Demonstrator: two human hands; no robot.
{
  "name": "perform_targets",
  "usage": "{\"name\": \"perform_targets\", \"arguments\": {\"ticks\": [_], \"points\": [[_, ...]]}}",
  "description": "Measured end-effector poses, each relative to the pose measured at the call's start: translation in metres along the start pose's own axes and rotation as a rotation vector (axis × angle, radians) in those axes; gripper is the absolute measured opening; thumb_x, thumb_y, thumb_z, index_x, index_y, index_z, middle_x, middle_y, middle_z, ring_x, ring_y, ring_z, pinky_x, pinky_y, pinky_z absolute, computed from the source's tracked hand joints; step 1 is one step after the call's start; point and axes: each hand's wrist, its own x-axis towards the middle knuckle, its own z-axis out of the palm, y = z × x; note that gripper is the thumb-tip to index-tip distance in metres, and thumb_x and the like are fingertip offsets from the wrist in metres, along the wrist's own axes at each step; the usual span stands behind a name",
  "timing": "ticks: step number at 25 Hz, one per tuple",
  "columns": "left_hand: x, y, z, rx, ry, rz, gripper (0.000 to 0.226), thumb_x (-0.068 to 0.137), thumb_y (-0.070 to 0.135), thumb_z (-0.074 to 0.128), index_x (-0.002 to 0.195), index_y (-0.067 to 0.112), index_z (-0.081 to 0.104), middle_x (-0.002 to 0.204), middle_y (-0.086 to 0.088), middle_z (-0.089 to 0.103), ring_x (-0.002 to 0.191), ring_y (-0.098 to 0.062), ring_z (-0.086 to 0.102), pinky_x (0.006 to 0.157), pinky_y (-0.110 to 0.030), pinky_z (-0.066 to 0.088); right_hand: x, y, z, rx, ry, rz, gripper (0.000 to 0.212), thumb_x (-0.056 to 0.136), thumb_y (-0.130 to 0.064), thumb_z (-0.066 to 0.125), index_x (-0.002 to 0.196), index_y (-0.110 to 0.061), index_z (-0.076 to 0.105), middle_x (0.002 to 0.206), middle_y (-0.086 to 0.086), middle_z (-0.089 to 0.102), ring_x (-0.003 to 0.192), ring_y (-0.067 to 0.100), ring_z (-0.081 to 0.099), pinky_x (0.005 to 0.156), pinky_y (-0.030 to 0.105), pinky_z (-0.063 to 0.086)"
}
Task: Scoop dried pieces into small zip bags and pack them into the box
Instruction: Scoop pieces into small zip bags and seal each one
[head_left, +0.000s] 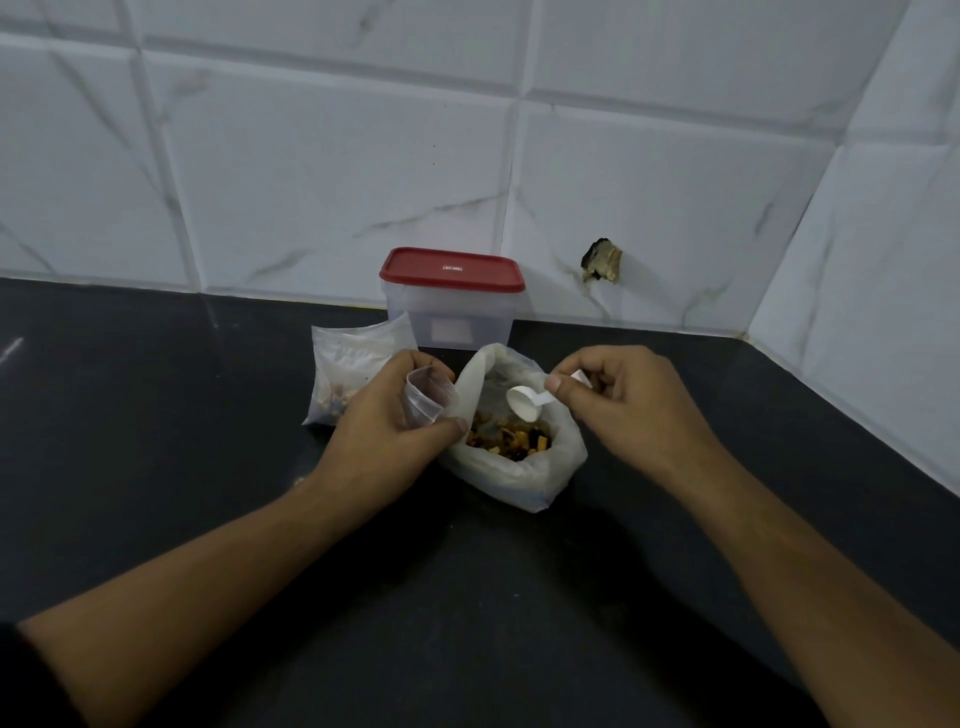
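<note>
An open plastic bag (519, 470) on the black counter holds orange and dark dried pieces (511, 435). My left hand (387, 415) grips a small clear zip bag (427, 397), its mouth held open, just left of the big bag. My right hand (621, 402) pinches the handle of a white scoop (524, 404), whose empty bowl hangs over the dried pieces. Behind stands a clear box with a red lid (451, 299), closed.
Another plastic bag (349, 366) with small bags inside lies left of the box, partly behind my left hand. The tiled wall (311, 182) runs along the back and right side. A dark hole (602, 260) marks the wall right of the box.
</note>
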Motion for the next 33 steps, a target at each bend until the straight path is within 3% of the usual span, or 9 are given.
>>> {"name": "perform_targets", "arguments": {"ticks": [4,7,14,17,20,23,25,29,33], "points": [[0.0,0.0,0.0,0.011,0.005,0.004,0.042,0.085,0.015,0.08,0.119,0.027,0.058,0.113,0.015,0.064,0.106,-0.003,0.063,0.077,-0.019,0.057,-0.003,-0.004,0.0,-0.167,-0.022,-0.001,0.012,0.1,-0.036,0.066,0.096,-0.03,0.077,0.062,-0.015,0.057,0.061,-0.002,0.058,0.057,0.017,0.035],[0.0,0.0,0.001,0.019,0.015,0.015,0.042,0.085,0.016,0.081,0.118,0.027,0.059,0.111,0.015,0.065,0.104,0.001,0.063,0.074,-0.015,0.056,-0.003,-0.006,-0.002,-0.256,-0.029,-0.013,0.014,0.101,-0.036,0.065,0.099,-0.03,0.077,0.065,-0.018,0.056,0.061,0.0,0.056,0.057,0.017,0.032],[0.0,-0.001,0.001,-0.002,0.019,0.015,0.041,0.084,0.015,0.081,0.118,0.027,0.06,0.111,0.013,0.066,0.102,0.003,0.064,0.078,-0.02,0.058,-0.004,-0.011,-0.003,-0.242,-0.074,-0.037,0.014,0.101,-0.035,0.065,0.097,-0.029,0.077,0.059,-0.017,0.054,0.059,-0.001,0.055,0.056,0.015,0.031],[0.001,-0.002,0.001,-0.005,0.01,0.004,0.041,0.085,0.015,0.081,0.118,0.026,0.06,0.113,0.011,0.066,0.104,-0.003,0.065,0.077,-0.021,0.058,-0.004,-0.01,0.0,-0.096,-0.084,-0.002,0.015,0.1,-0.033,0.066,0.093,-0.027,0.077,0.054,-0.016,0.058,0.055,0.0,0.056,0.054,0.013,0.034],[0.0,-0.001,0.0,-0.008,0.01,0.002,0.041,0.085,0.013,0.08,0.119,0.025,0.059,0.114,0.01,0.066,0.106,-0.007,0.065,0.079,-0.022,0.058,-0.003,-0.009,-0.001,0.085,-0.045,0.005,0.012,0.099,-0.033,0.069,0.092,-0.029,0.078,0.069,-0.006,0.069,0.064,0.011,0.064,0.06,0.03,0.05],[0.001,0.0,0.0,-0.011,0.01,0.007,0.04,0.086,0.011,0.079,0.118,0.024,0.059,0.115,0.01,0.065,0.109,-0.009,0.064,0.08,-0.023,0.057,-0.002,-0.006,-0.003,0.137,-0.134,0.009,0.009,0.097,-0.029,0.07,0.096,-0.031,0.079,0.081,-0.012,0.073,0.074,0.003,0.067,0.07,0.025,0.052],[0.002,0.0,0.0,-0.013,0.014,0.005,0.04,0.086,0.011,0.078,0.118,0.023,0.059,0.116,0.008,0.065,0.11,-0.011,0.064,0.083,-0.025,0.057,0.0,-0.003,0.0,0.143,-0.235,0.008,0.01,0.097,-0.025,0.071,0.097,-0.031,0.08,0.087,-0.014,0.075,0.082,0.003,0.069,0.077,0.03,0.056],[0.002,0.0,0.0,0.004,0.032,0.011,0.039,0.086,0.009,0.077,0.117,0.024,0.059,0.114,0.01,0.065,0.109,-0.009,0.064,0.085,-0.027,0.058,-0.003,-0.002,0.004,0.079,-0.343,-0.036,0.014,0.095,-0.02,0.074,0.1,-0.031,0.081,0.08,-0.028,0.065,0.067,-0.007,0.059,0.059,0.013,0.042],[0.001,-0.001,0.0,0.002,0.024,0.012,0.039,0.086,0.009,0.077,0.116,0.025,0.059,0.115,0.01,0.065,0.108,-0.008,0.064,0.081,-0.023,0.057,0.0,0.005,-0.009,-0.107,-0.27,-0.084,0.015,0.094,-0.021,0.075,0.101,-0.033,0.081,0.088,-0.015,0.062,0.075,-0.005,0.056,0.066,0.016,0.038]]}}
